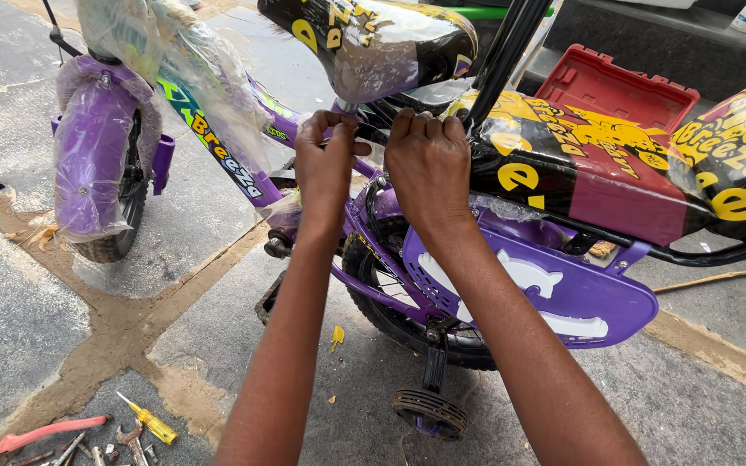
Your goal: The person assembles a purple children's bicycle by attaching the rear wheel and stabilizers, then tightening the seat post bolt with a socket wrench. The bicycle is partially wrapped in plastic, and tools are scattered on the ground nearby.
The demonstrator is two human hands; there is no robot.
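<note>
Both forearms nearest, left hand (325, 164) and right hand (429, 164) pinching crinkled plastic wrap (209, 78) under glossy saddle (373, 43)

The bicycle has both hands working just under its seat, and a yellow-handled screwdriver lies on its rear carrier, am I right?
Not quite: the head view shows the yellow-handled screwdriver lying on the ground at lower left, beside the other tools, not on the rear carrier. The rest holds: the left hand and right hand work just under the seat of the bicycle.

yellow screwdriver (150, 421), red-handled pliers (45, 431), red plastic crate (615, 86)
</note>
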